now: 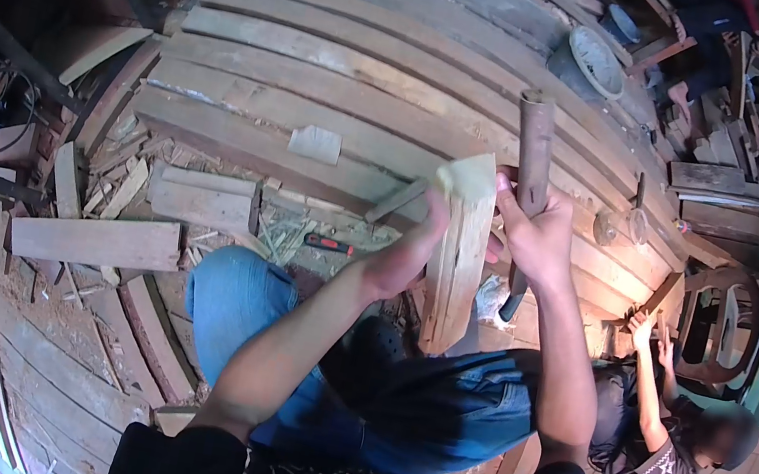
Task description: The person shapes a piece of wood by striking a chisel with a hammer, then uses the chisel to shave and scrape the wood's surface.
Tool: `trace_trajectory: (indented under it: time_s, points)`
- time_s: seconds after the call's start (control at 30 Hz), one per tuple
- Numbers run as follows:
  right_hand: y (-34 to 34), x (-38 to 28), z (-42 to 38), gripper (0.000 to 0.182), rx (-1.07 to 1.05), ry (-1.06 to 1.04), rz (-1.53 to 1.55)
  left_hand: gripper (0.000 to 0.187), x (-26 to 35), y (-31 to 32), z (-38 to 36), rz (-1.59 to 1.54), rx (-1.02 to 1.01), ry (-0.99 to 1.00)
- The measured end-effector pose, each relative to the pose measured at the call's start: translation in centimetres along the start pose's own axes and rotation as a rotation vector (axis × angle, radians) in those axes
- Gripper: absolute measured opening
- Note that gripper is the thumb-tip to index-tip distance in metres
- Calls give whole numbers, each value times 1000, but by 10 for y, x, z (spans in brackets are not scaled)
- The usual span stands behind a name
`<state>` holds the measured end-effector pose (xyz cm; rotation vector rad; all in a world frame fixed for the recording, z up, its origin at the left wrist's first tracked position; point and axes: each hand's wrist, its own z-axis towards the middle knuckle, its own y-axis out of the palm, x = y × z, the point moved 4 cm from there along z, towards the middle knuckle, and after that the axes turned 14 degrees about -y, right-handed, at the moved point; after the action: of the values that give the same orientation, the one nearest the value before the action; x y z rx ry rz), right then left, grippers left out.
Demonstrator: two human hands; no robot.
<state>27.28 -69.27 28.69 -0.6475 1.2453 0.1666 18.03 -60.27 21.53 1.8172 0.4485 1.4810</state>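
A pale carved wood piece (457, 271) stands upright over my lap, its rounded top end lighter than its sides. My left hand (418, 234) grips it from the left, with the fingers partly hidden behind the wood. To the right of the piece, my right hand (539, 237) wraps round a brown round wooden stick (534, 148), which points up and away from me. Below that hand, a dark tip (510, 307) shows. The right thumb lies close to the top of the wood piece. A thin grey bar (396, 201) lies beyond my left hand.
Long planks (327, 75) cover the bench ahead, with a paper scrap (315, 143) on them. Offcuts (95, 238) and shavings litter the left. A red-and-black tool (329, 243) lies among them. At right, another person (668, 445) works near a round wooden frame (722, 323).
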Motion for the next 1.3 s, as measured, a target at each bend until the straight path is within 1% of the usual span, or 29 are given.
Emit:
trace_trajectory:
  time_s: [0.03, 0.07, 0.1, 0.13, 0.17, 0.2, 0.23, 0.27, 0.3, 0.33, 0.4, 0.5, 0.53, 0.57, 0.67, 0.7, 0.77, 0.8, 0.87, 0.9, 0.93, 1.0, 1.03, 1.07, 1.13, 1.17, 1.2, 1.27, 1.3]
  points:
    - [2, 1, -2, 19, -13, -18, 16, 91, -5, -5, 3, -97, 48, -38]
    - [4, -1, -1, 18, -23, -44, 34, 91, -5, -9, 5, -98, 53, -40]
    - [0, -10, -3, 24, -77, -49, -146, 91, -5, -16, 5, -150, 144, -32]
    - [-1, -8, -7, 24, -88, -46, -144, 92, -5, -23, 4, -207, 238, -20]
    - [-3, -12, -8, 29, -110, -173, -270, 85, -2, -29, 3, -267, 312, 28]
    - [-3, -17, -10, 34, -135, -308, -394, 85, 1, -32, 2, -276, 321, 47]
    - [-2, -17, -14, 45, -168, -307, -390, 82, 5, -39, 0, -344, 383, 77]
    - [3, -22, -18, 45, -184, -324, -391, 79, 11, -44, -1, -408, 441, 112]
    - [9, -30, -20, 47, -177, -323, -396, 71, 18, -43, -3, -416, 493, 196]
    - [14, -34, -24, 50, -170, -318, -399, 71, 22, -45, -3, -422, 497, 219]
    - [24, -42, -32, 55, -223, -514, -512, 65, 28, -47, -5, -504, 491, 318]
    - [31, -46, -43, 60, -397, -411, -517, 60, 37, -50, -10, -586, 513, 336]
    - [33, -47, -40, 60, -397, -420, -514, 58, 40, -50, -12, -620, 526, 327]
    - [34, -48, -42, 60, -397, -437, -521, 60, 58, -31, -19, -642, 603, 356]
    - [37, -44, -51, 61, -387, -435, -542, 63, 46, -47, -21, -547, 688, 369]
    - [38, -44, -53, 61, -387, -468, -541, 63, 40, -53, -21, -555, 693, 370]
    - [38, -48, -53, 58, -408, -506, -570, 65, 42, -50, -18, -643, 343, 371]
    - [39, -50, -51, 58, -435, -537, -567, 65, 45, -44, -19, -647, 352, 411]
    - [40, -50, -51, 56, -414, -582, -571, 68, 52, -21, -24, -661, 520, 311]
    - [39, -48, -52, 56, -401, -545, -570, 69, 48, -24, -21, -631, 481, 295]
    - [42, -48, -46, 56, -387, -568, -565, 69, 53, -24, -20, -609, 476, 311]
    - [44, -51, -48, 57, -362, -762, -606, 71, 47, -25, -19, -594, 571, 305]
    - [46, -52, -50, 58, -410, -663, -653, 75, 43, -23, -21, -518, 526, 235]
    - [46, -53, -53, 58, -416, -645, -650, 75, 39, -23, -21, -527, 533, 219]
    - [50, -53, -54, 58, -430, -622, -719, 82, 38, -26, -23, -507, 623, 185]
    - [51, -52, -55, 58, -393, -703, -705, 89, 35, -29, -22, -497, 616, 166]
    - [51, -48, -57, 58, -392, -700, -706, 89, 29, -36, -20, -497, 616, 162]
    - [53, -45, -59, 58, -367, -737, -684, 93, 29, -46, -15, -432, 504, 200]
    - [53, -46, -61, 58, -374, -734, -686, 93, 25, -50, -12, -439, 505, 200]
